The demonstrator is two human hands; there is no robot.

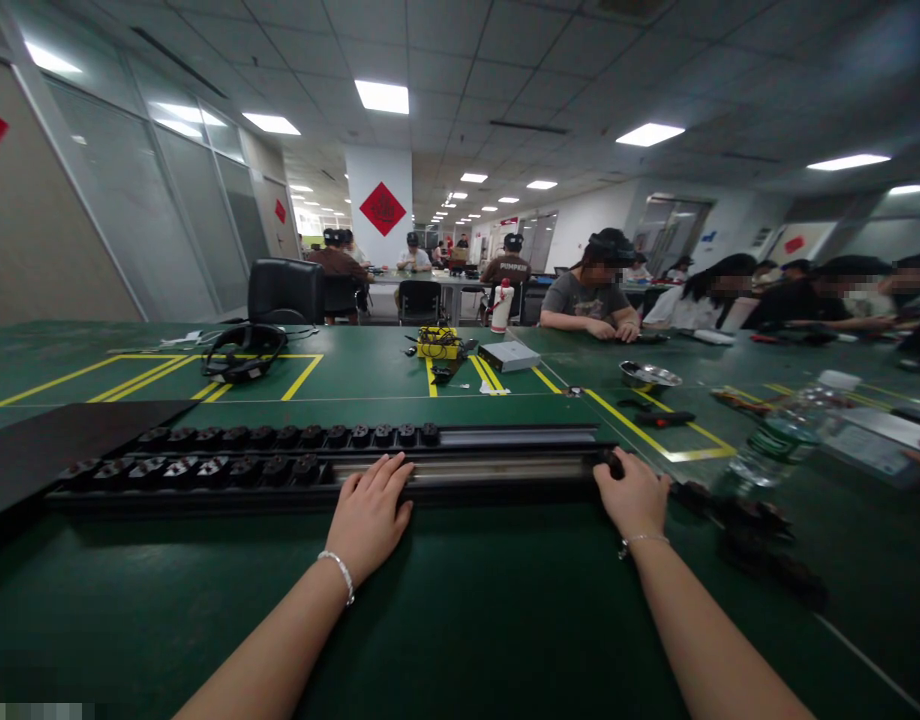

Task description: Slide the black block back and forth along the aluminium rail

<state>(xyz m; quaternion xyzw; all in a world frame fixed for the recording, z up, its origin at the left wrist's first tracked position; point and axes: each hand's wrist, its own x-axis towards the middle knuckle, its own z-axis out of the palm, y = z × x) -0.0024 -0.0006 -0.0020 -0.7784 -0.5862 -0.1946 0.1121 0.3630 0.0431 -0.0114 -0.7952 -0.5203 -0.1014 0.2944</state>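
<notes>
Two long black track rails lie side by side across the green table, the near rail point(497, 469) and the far rail point(520, 437). Round black socket modules point(181, 470) fill the left part of both. My left hand point(371, 515) lies on the near rail just right of its row of modules, fingers stretched out, with nothing in them. At the right end of that rail, my right hand point(636, 495) has its fingers closed around a black socket module point(614, 461), partly hidden by the hand.
Loose black modules point(760, 530) and a water bottle point(790, 430) stand right of my right hand. A black board point(62, 445) is at left. Farther back are a headset point(244, 352), a yellow box point(436, 342), a metal bowl point(650, 376) and seated people.
</notes>
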